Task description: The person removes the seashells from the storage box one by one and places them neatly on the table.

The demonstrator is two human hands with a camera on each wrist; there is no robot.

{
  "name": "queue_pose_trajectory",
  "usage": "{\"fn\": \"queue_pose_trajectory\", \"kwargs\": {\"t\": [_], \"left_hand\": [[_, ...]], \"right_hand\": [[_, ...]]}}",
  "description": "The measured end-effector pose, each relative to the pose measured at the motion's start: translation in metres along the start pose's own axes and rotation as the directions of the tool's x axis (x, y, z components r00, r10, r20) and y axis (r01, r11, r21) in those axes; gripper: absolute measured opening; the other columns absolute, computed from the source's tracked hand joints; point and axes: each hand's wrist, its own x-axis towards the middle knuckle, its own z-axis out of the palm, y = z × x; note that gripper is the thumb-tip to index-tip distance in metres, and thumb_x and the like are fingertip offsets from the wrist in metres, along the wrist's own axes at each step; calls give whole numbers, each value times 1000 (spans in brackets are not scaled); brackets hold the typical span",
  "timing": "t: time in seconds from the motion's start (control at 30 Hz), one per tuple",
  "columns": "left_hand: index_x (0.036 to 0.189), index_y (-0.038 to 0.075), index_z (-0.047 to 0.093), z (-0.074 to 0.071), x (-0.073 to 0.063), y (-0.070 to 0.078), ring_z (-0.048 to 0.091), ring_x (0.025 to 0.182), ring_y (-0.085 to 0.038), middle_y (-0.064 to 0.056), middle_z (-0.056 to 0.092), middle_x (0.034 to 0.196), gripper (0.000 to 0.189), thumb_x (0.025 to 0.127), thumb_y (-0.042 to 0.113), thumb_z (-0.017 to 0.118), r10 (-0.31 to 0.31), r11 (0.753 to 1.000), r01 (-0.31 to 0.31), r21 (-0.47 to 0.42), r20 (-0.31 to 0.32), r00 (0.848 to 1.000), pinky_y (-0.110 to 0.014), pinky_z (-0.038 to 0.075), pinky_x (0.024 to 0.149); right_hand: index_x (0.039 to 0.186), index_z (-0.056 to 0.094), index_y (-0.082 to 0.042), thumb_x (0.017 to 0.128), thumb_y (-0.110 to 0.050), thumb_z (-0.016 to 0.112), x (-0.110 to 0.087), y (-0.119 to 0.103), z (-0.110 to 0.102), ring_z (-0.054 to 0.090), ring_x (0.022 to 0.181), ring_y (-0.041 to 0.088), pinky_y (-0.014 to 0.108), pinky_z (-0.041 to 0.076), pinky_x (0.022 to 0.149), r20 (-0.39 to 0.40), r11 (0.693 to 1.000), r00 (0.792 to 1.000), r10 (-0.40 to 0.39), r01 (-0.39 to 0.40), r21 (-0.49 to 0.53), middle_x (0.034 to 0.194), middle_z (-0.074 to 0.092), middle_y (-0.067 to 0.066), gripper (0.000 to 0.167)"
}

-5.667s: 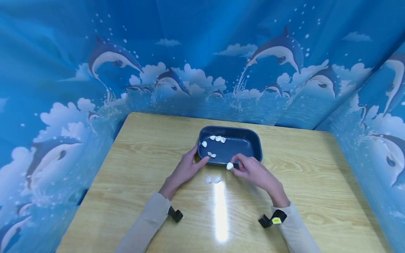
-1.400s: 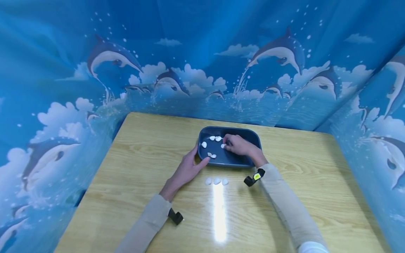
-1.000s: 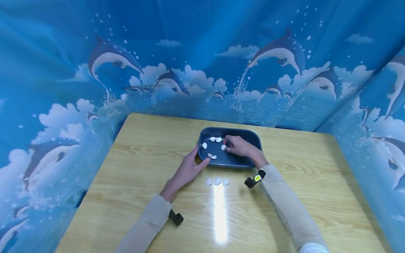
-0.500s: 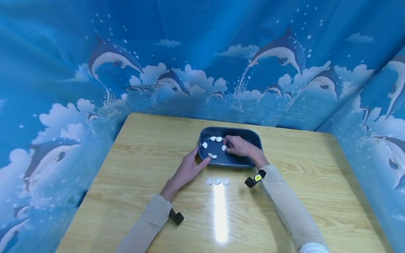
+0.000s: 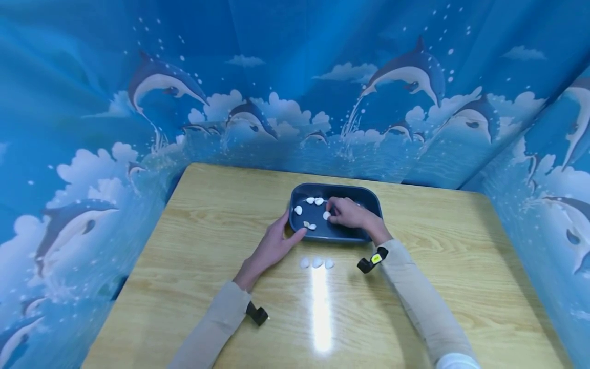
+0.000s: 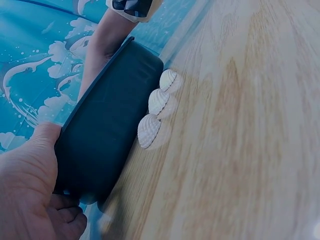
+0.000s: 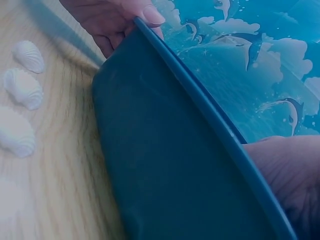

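Observation:
A dark blue rectangular tub [image 5: 334, 239] stands on the wooden table, with several white seashells [image 5: 319, 201] lying in its left half. My left hand [image 5: 273, 245] grips its left front corner, thumb at the near rim and fingers around the left end. Inside the tub, my right hand [image 5: 350, 212] pinches one seashell [image 5: 326, 216] between thumb and forefinger, close over the floor. In the right wrist view the wall hides those fingertips. Three ribbed seashells [image 6: 159, 102] lie in a row on the table along the tub's near side.
The table [image 5: 221, 210] reaches back to a blue curtain [image 5: 286, 61] printed with dolphins, which also hangs at both sides. A bright strip of reflected light [image 5: 321, 312] lies on the tabletop in front of the row.
Over several seconds a third seashell has joined the row on the table, and my right hand has moved from the near rim into the tub. The left hand keeps its place.

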Motion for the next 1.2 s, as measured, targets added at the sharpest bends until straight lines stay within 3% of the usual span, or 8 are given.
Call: {"fn": "queue_pose_trajectory", "kwargs": {"t": [0.17,0.73,1.2], "left_hand": [[168,19,18,0,0,-1,23,157,-17,2,22,172,83,104,45,63,-19,1000,19,0,0,1000,-43,28,126],[168,19,18,2,1,-2,23,157,-16,2,22,172,82,105,43,63,15,1000,-15,-12,1,1000,-42,27,126],[169,18,17,3,2,-2,22,157,-16,1,21,172,83,105,44,63,-10,1000,10,-7,-4,1000,-43,27,126]], "right_hand": [[115,65,-4,100,-17,71,-1,1,1,51,62,16,30,42,57,-3,1000,1000,10,-10,-5,71,55,1,20],[113,65,-2,98,-17,72,-8,2,1,49,62,16,29,39,56,-30,999,999,38,-37,12,72,54,1,22],[114,64,-5,100,-17,70,-21,-4,0,49,61,16,29,39,56,-47,999,998,40,-39,25,71,53,2,20]]}}
